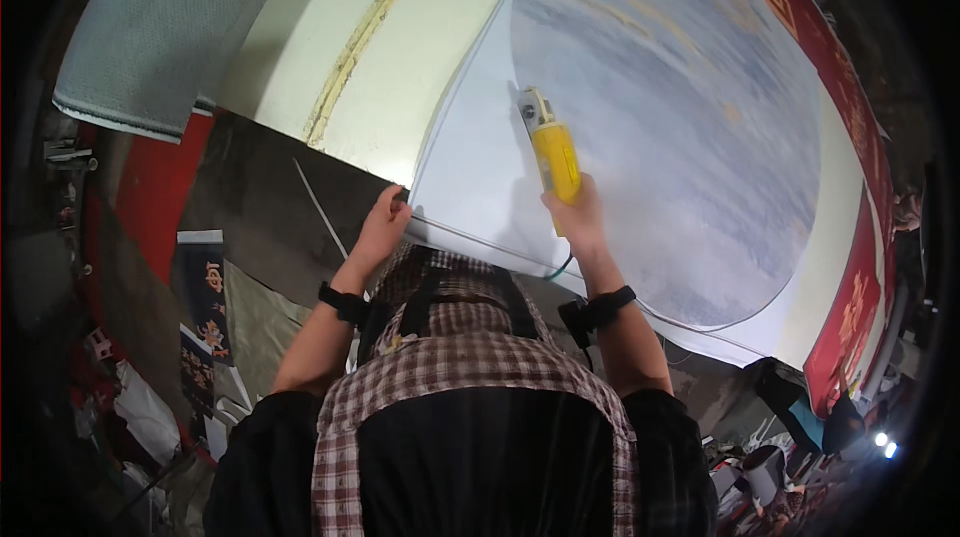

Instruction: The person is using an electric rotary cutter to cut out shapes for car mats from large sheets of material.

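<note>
A printed sheet like a thin rug (660,137) lies before me, with a marbled grey-blue area inside a rounded outline and a pale border. My right hand (578,212) is wrapped round the yellow body of a handheld electric cutter (556,159). Its metal head rests over the line where the pale border meets the marbled area. At the sheet's near left corner, my left hand (383,227) has its fingers closed on the edge, where a small dark patch shows at the fingertips. A thin cord runs down from the cutter's rear.
Under the sheet is a cream table (375,67) with a yellowed seam. A grey textured roll of material (160,37) hangs over its left end. Red patterned cloth (845,327) borders the right side. Dark printed pieces (205,287) and cluttered materials lie on the floor.
</note>
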`<state>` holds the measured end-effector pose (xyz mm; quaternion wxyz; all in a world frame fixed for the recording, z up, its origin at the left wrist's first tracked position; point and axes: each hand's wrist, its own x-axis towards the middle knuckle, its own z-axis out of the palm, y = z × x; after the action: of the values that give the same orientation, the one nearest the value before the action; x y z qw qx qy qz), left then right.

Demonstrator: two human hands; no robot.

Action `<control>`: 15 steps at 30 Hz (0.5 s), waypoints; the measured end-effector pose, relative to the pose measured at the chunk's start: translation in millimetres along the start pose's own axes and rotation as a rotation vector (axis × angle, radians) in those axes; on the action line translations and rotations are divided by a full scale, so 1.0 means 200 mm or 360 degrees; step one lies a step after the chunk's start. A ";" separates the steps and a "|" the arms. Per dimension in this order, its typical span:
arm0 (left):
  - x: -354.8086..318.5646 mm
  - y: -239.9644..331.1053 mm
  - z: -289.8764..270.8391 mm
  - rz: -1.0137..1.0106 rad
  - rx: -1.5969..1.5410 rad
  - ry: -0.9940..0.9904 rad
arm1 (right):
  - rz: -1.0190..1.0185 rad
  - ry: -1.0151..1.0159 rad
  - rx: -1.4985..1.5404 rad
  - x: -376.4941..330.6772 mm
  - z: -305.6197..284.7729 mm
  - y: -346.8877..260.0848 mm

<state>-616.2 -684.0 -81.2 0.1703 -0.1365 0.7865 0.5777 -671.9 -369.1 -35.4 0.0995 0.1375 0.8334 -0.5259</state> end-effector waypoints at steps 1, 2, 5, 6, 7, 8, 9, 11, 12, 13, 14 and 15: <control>0.04 0.01 -0.01 0.0068 0.0038 0.0029 | 0.0000 0.0009 0.0002 0.04 0.02 -0.01; 0.06 0.02 -0.03 0.0049 0.0057 -0.0071 | 0.0030 0.0045 -0.0002 0.06 0.04 -0.02; 0.14 0.06 -0.07 0.0024 0.0103 -0.0215 | -0.0067 0.0143 0.0049 0.12 0.09 -0.03; 0.16 0.08 -0.09 0.0016 0.0104 -0.0316 | -0.0051 0.0127 0.0059 0.14 0.11 -0.03; 0.19 0.11 -0.11 -0.0007 0.0091 -0.0448 | -0.0078 0.0129 0.0032 0.15 0.13 -0.04; 0.22 0.13 -0.14 0.0004 0.0106 -0.0441 | -0.0150 0.0157 0.0003 0.18 0.16 -0.04; 0.24 0.16 -0.16 -0.0070 0.0180 -0.0555 | -0.0096 0.0149 -0.0002 0.20 0.18 -0.05; 0.30 0.20 -0.21 -0.0153 0.0251 -0.0683 | -0.0040 0.0185 0.0274 0.24 0.23 -0.07; 0.33 0.21 -0.23 -0.0122 0.0243 -0.0808 | -0.0110 0.0165 0.0254 0.24 0.25 -0.08; 0.35 0.22 -0.24 -0.0103 0.0198 -0.0968 | 0.0037 0.0123 0.0370 0.25 0.26 -0.09; 0.38 0.24 -0.26 -0.0071 0.0146 -0.1030 | 0.0240 0.0115 0.0495 0.26 0.27 -0.12; 0.45 0.23 -0.27 -0.0093 0.0218 -0.1020 | 0.0187 0.0113 0.0478 0.29 0.30 -0.13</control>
<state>-721.4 -724.3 -65.0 0.4345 0.0414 0.7257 0.5318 -733.0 -427.0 -57.6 0.0788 0.2177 0.7390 -0.6327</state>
